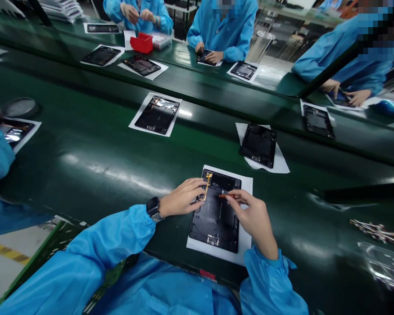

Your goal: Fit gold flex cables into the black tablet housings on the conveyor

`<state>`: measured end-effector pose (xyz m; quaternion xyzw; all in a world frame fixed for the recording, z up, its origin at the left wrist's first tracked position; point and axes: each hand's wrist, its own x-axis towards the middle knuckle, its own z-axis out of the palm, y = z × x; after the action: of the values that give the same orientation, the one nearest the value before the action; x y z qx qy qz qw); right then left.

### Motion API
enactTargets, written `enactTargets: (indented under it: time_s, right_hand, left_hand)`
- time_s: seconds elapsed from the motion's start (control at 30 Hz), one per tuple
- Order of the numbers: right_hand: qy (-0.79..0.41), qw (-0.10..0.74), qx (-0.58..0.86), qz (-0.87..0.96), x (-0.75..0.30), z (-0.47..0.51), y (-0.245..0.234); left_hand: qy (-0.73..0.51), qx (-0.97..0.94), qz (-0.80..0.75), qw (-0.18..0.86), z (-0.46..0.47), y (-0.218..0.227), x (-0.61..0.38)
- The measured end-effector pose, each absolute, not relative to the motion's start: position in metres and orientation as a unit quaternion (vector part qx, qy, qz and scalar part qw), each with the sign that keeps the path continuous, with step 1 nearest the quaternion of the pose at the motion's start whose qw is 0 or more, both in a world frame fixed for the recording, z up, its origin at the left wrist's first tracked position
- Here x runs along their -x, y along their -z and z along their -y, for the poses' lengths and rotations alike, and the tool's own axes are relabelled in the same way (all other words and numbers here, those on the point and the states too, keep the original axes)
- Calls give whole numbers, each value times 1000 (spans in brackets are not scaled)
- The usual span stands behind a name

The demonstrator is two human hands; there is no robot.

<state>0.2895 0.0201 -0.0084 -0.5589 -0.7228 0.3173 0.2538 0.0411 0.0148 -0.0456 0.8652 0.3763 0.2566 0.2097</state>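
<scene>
A black tablet housing point(218, 218) lies on a sheet of white paper point(247, 186) in front of me. Along its upper left edge runs an orange flex cable point(207, 186). My left hand point(187, 197) reaches over that edge with fingers stretched out and apart, their tips at the cable. Between the thumb and fingers of my right hand point(251, 212) is a thin orange-brown pointed stick point(223, 195), its tip over the upper middle of the housing. Whether the tip touches the housing I cannot tell.
More tablet housings on paper lie beyond, one at the right point(258, 146) and one at the left point(157, 116). Wire bundles point(379, 232) and a clear plastic tray point(385, 262) are at the right. Co-workers in blue sit across; a red bin point(142, 43) stands there.
</scene>
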Motion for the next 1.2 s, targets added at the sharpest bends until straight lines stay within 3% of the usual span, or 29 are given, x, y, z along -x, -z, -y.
enactTargets:
  time_s: [0.1,0.4,1.2]
  right_hand:
    - [-323,253,557,722,-289,-21,12]
    - [-325,249,549,729,-288,-21,16]
    - [-340,235,557,720,-287,-22,16]
  left_hand:
    - [-289,-841,-397,228,-17,47,-42]
    - [-187,-903,-356,150,-14,51,-42]
    - [-176,-907,-355,141,-13,49,-42]
